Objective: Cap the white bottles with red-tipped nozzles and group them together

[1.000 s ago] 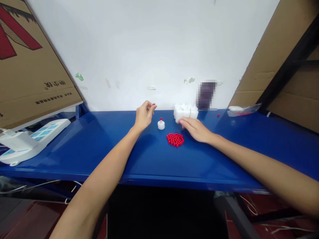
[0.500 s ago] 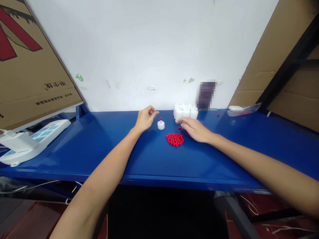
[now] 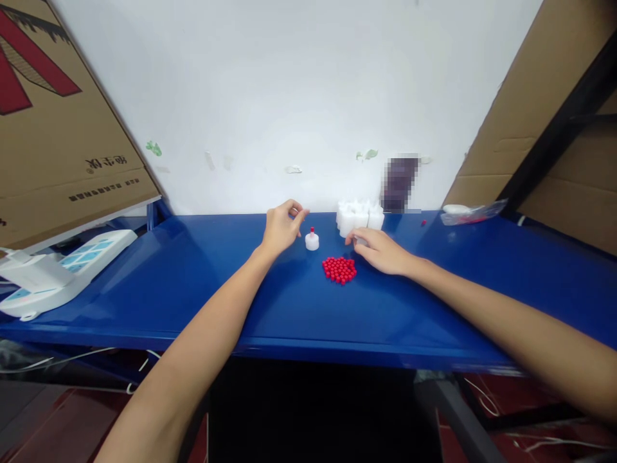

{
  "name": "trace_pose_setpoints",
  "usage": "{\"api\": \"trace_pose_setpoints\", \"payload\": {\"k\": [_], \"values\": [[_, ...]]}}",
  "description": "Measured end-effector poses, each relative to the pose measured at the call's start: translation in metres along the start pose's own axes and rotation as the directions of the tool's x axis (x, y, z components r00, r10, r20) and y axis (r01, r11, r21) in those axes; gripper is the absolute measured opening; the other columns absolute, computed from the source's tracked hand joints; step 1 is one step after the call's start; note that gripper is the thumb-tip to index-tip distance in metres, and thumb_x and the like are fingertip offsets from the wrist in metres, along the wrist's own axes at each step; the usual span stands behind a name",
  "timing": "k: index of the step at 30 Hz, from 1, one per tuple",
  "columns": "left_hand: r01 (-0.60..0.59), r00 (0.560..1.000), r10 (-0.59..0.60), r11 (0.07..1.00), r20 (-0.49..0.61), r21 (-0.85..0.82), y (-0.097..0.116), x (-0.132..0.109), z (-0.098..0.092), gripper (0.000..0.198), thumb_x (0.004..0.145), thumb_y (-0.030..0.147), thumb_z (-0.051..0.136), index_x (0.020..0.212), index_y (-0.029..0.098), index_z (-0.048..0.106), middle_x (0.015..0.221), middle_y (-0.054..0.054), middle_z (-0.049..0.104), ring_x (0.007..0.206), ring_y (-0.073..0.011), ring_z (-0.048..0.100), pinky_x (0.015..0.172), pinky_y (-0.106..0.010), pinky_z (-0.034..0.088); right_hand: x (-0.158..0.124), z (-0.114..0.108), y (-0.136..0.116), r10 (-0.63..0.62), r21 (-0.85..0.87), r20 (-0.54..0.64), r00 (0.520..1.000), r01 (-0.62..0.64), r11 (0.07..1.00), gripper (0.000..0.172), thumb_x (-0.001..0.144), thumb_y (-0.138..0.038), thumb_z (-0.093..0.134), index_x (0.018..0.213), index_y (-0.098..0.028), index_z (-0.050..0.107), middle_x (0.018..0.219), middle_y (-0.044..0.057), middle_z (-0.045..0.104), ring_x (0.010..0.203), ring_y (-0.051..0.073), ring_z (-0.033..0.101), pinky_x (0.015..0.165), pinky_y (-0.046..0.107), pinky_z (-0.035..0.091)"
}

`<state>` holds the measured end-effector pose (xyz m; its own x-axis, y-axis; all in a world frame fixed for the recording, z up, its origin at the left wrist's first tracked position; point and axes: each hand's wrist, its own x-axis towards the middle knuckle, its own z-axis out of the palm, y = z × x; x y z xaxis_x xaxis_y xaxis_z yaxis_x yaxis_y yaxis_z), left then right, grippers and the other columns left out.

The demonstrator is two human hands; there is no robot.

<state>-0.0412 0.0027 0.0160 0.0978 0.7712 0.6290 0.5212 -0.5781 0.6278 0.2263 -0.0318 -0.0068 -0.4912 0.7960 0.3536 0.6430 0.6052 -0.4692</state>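
A small white bottle (image 3: 312, 242) stands upright on the blue table with a red cap (image 3: 312, 229) on its narrow tip. Just left of it hovers my left hand (image 3: 283, 229), thumb and forefinger pinched together and nothing showing between them. On the other side, my right hand (image 3: 378, 251) rests low over the table, fingers curled inward. Something pale shows at its fingers, but what it holds, if anything, I cannot make out. A cluster of red caps (image 3: 339, 270) lies between my forearms, close to the right hand. Behind that hand stand several white bottles (image 3: 353, 222), grouped tightly.
One loose red cap (image 3: 423, 222) lies at the back right, near a clear plastic bag (image 3: 475, 213). A white power strip (image 3: 91, 260) sits at the left end of the blue table (image 3: 299, 315). Cardboard panels (image 3: 81, 141) flank both sides, and a white wall stands behind.
The single red cap beside my right fingertips is no longer visible; those fingers have curled in where it lay. My left hand has shifted only slightly beside the capped bottle.
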Motion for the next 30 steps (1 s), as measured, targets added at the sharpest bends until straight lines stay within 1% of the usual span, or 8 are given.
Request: {"api": "trace_pose_setpoints", "payload": {"k": [4,7,11,14,18,21,24,30], "values": [[-0.220,0.976,0.219,0.971,0.021,0.099,0.012,-0.006,0.007,0.015,0.093,0.031,0.070,0.087,0.018,0.066,0.082,-0.002,0.075,0.065,-0.0118,0.066,0.067,-0.025,0.050,-0.002,0.000,-0.003,0.013,0.034,-0.055,0.998,-0.011,0.999,0.032,0.084,-0.023,0.047,0.115,-0.022,0.056,0.085,0.003,0.064,0.079,0.024,0.060,0.079,0.037,0.045],[-0.340,0.940,0.336,0.932,0.053,0.129,0.025,-0.013,0.017,0.014,0.095,0.031,0.068,0.094,0.018,0.068,0.087,-0.004,0.076,0.075,-0.0136,0.068,0.073,-0.026,0.052,-0.004,-0.001,-0.008,0.009,0.024,-0.102,0.995,-0.006,1.000,0.030,0.081,-0.023,0.047,0.110,-0.022,0.053,0.085,0.003,0.061,0.074,0.023,0.057,0.075,0.036,0.042],[-0.446,0.891,0.435,0.893,0.130,0.067,0.041,-0.023,0.028,0.013,0.099,0.029,0.063,0.103,0.019,0.069,0.096,-0.005,0.078,0.083,-0.0141,0.071,0.076,-0.026,0.054,-0.008,-0.004,-0.020,-0.042,0.063,-0.131,0.991,0.051,0.997,0.028,0.078,-0.022,0.046,0.106,-0.024,0.049,0.077,-0.001,0.058,0.066,0.021,0.051,0.070,0.035,0.038],[-0.494,0.855,0.481,0.869,0.196,0.021,0.048,-0.028,0.031,0.015,0.102,0.025,0.058,0.110,0.020,0.070,0.105,-0.005,0.079,0.087,-0.0129,0.073,0.075,-0.025,0.054,-0.010,-0.004,-0.029,-0.069,0.180,-0.145,0.987,0.095,0.979,0.029,0.080,-0.026,0.048,0.109,-0.024,0.045,0.075,-0.002,0.056,0.067,0.021,0.051,0.071,0.036,0.039],[-0.516,0.848,0.503,0.855,0.166,0.047,0.050,-0.030,0.031,0.016,0.103,0.024,0.057,0.112,0.020,0.070,0.107,-0.006,0.080,0.086,-0.0128,0.073,0.074,-0.025,0.055,-0.013,-0.004,-0.035,-0.009,0.273,-0.153,0.988,0.051,0.961,0.041,0.088,-0.039,0.051,0.125,-0.023,0.041,0.079,-0.002,0.058,0.066,0.020,0.052,0.070,0.037,0.042],[-0.549,0.826,0.529,0.833,0.196,0.065,0.052,-0.032,0.031,0.017,0.103,0.025,0.056,0.112,0.020,0.069,0.106,-0.006,0.080,0.086,-0.0139,0.074,0.075,-0.027,0.056,-0.014,-0.003,-0.035,-0.008,0.268,-0.139,0.990,0.046,0.962,0.050,0.094,-0.047,0.050,0.137,-0.024,0.040,0.090,0.002,0.066,0.070,0.021,0.057,0.072,0.038,0.045],[-0.583,0.800,0.558,0.809,0.223,0.069,0.055,-0.034,0.033,0.022,0.100,0.017,0.054,0.116,0.022,0.069,0.109,-0.006,0.080,0.088,-0.0147,0.075,0.078,-0.029,0.057,-0.014,-0.002,-0.033,-0.036,0.236,-0.144,0.989,0.069,0.969,0.053,0.097,-0.051,0.048,0.143,-0.024,0.040,0.100,0.006,0.072,0.078,0.024,0.063,0.077,0.041,0.047],[-0.610,0.772,0.565,0.787,0.290,0.091,0.057,-0.037,0.035,0.025,0.097,0.015,0.053,0.115,0.022,0.068,0.102,-0.004,0.080,0.084,-0.0156,0.075,0.072,-0.028,0.055,-0.014,-0.002,-0.035,-0.038,0.211,-0.173,0.984,0.075,0.975,0.050,0.097,-0.045,0.047,0.141,-0.022,0.045,0.088,0.004,0.071,0.078,0.025,0.064,0.074,0.040,0.048]]}}
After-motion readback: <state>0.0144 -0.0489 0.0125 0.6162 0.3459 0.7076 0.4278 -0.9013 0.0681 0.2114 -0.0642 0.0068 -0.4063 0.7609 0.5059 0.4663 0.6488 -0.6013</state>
